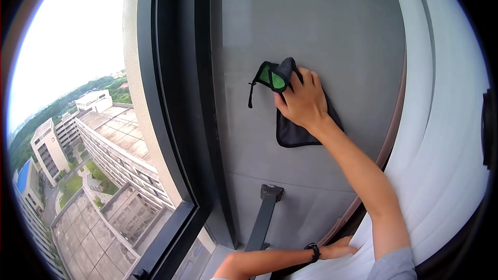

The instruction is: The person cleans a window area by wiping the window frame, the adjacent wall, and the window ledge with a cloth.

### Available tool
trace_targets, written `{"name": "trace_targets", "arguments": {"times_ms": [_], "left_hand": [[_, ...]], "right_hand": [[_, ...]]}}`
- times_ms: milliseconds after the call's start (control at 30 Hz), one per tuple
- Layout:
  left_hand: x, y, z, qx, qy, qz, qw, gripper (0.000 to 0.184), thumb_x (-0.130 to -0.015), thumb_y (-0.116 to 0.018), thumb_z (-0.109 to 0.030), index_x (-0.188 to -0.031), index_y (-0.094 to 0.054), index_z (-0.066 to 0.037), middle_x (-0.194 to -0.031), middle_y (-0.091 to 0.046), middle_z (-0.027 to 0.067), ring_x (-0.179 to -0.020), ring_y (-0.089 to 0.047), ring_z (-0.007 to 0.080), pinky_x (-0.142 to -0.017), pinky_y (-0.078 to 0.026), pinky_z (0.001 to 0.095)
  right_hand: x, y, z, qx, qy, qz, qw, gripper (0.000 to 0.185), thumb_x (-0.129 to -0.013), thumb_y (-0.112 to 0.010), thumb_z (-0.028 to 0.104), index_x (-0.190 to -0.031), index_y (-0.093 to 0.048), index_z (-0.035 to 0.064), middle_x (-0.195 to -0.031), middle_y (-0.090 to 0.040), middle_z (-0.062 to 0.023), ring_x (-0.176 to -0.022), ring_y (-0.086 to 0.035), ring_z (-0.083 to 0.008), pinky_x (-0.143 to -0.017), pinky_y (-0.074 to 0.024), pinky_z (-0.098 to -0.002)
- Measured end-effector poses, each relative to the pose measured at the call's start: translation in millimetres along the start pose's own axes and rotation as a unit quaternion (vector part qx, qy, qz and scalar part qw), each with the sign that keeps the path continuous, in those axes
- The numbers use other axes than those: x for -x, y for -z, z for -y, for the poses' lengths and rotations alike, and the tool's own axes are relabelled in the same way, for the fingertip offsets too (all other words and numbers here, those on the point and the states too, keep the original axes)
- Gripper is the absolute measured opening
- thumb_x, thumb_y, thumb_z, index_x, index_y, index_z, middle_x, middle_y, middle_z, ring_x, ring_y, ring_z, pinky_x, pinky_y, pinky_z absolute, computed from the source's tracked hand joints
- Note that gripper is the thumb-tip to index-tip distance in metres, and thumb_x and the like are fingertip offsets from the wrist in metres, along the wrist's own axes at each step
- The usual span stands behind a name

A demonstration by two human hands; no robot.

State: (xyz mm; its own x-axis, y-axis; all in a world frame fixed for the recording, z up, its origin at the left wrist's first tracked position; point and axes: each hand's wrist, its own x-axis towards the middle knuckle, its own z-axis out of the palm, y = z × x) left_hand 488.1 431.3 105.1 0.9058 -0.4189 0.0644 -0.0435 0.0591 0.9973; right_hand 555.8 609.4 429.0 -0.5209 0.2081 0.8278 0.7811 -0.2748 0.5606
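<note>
My right hand [305,101] presses a dark grey cloth [298,134] with black edging against a smooth grey panel [311,15]. The cloth's upper corner is bunched between the fingers, and a green patch and a thin black cord show on its left side. Low in the view, my left hand [337,249], with a black band on its wrist, reaches across to the right. It rests at the edge of a white curtain [436,140], its fingers closed on the fabric and partly hidden.
To the left is a dark window frame [176,98], with buildings [116,145] and trees far below outside. A dark metal bar [263,218] is joined to the panel by a bracket below the cloth. Brownish fabric [391,129] lines the curtain's edge.
</note>
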Motion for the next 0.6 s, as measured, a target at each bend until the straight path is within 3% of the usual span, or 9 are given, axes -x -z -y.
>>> {"name": "trace_targets", "arguments": {"times_ms": [33,133,167,333,367,500,600], "left_hand": [[2.1,-2.4,-7.0,0.005,0.006,0.010,1.000,0.061,-0.088,-0.059,-0.017,-0.144,-0.044,0.000,-0.138,-0.057,0.0136,-0.127,-0.052,0.0225,-0.109,-0.039,0.0348],[0.3,-2.5,-4.1,0.014,0.011,0.015,1.000,0.063,-0.090,-0.060,-0.018,-0.147,-0.041,-0.001,-0.143,-0.054,0.0147,-0.132,-0.049,0.0227,-0.111,-0.038,0.0356],[-1.5,-1.4,0.3,0.001,-0.015,0.006,1.000,0.063,-0.090,-0.060,-0.018,-0.148,-0.040,-0.001,-0.143,-0.054,0.0150,-0.132,-0.049,0.0227,-0.111,-0.037,0.0357],[9.1,-0.7,-13.0,-0.065,-0.052,-0.026,0.996,0.065,-0.092,-0.059,-0.020,-0.150,-0.037,0.000,-0.151,-0.045,0.0181,-0.140,-0.040,0.0271,-0.116,-0.032,0.0394],[8.8,7.6,-5.2,-0.031,-0.130,0.049,0.990,0.064,-0.095,-0.059,-0.025,-0.149,-0.037,0.000,-0.153,-0.042,0.0187,-0.143,-0.037,0.0301,-0.117,-0.030,0.0417],[40.0,13.1,-44.3,-0.082,-0.065,0.035,0.994,0.061,-0.096,-0.059,-0.029,-0.146,-0.040,0.001,-0.149,-0.043,0.0215,-0.141,-0.038,0.0327,-0.116,-0.032,0.0422],[41.6,5.9,-77.0,-0.140,-0.022,0.047,0.989,0.058,-0.097,-0.059,-0.032,-0.142,-0.043,0.001,-0.146,-0.045,0.0243,-0.138,-0.040,0.0352,-0.115,-0.033,0.0428]], "right_hand": [[-6.7,-1.6,1.9,-0.002,-0.004,-0.015,1.000,0.022,-0.079,-0.069,0.023,-0.097,-0.066,0.0117,-0.100,-0.063,-0.0051,-0.096,-0.054,-0.0280,-0.082,-0.0449,-0.0420],[-26.9,-14.6,12.6,-0.059,-0.021,-0.015,0.998,0.015,-0.077,-0.070,0.024,-0.085,-0.068,0.0108,-0.088,-0.063,-0.0027,-0.085,-0.054,-0.0247,-0.073,-0.0438,-0.0375],[-32.9,-25.7,16.8,-0.065,-0.004,-0.054,0.996,0.015,-0.075,-0.071,0.024,-0.072,-0.067,0.0098,-0.077,-0.061,-0.0011,-0.076,-0.053,-0.0228,-0.066,-0.0418,-0.0358],[-45.0,-69.5,71.3,-0.151,0.032,-0.012,0.988,0.020,-0.065,-0.071,0.023,-0.053,-0.064,0.0084,-0.062,-0.057,-0.0034,-0.073,-0.054,-0.0222,-0.064,-0.0420,-0.0363],[-43.2,-78.9,88.1,-0.156,0.053,-0.002,0.986,0.019,-0.064,-0.071,0.024,-0.054,-0.065,0.0089,-0.062,-0.057,-0.0032,-0.074,-0.054,-0.0219,-0.067,-0.0424,-0.0363],[-28.2,-98.3,121.5,-0.154,0.081,0.066,0.982,0.019,-0.065,-0.074,0.029,-0.058,-0.071,0.0117,-0.062,-0.060,-0.0010,-0.078,-0.056,-0.0209,-0.077,-0.0430,-0.0360],[-31.7,-89.9,104.1,-0.157,0.140,0.094,0.973,0.019,-0.064,-0.074,0.029,-0.058,-0.071,0.0116,-0.064,-0.061,-0.0010,-0.078,-0.056,-0.0212,-0.076,-0.0434,-0.0362]]}}
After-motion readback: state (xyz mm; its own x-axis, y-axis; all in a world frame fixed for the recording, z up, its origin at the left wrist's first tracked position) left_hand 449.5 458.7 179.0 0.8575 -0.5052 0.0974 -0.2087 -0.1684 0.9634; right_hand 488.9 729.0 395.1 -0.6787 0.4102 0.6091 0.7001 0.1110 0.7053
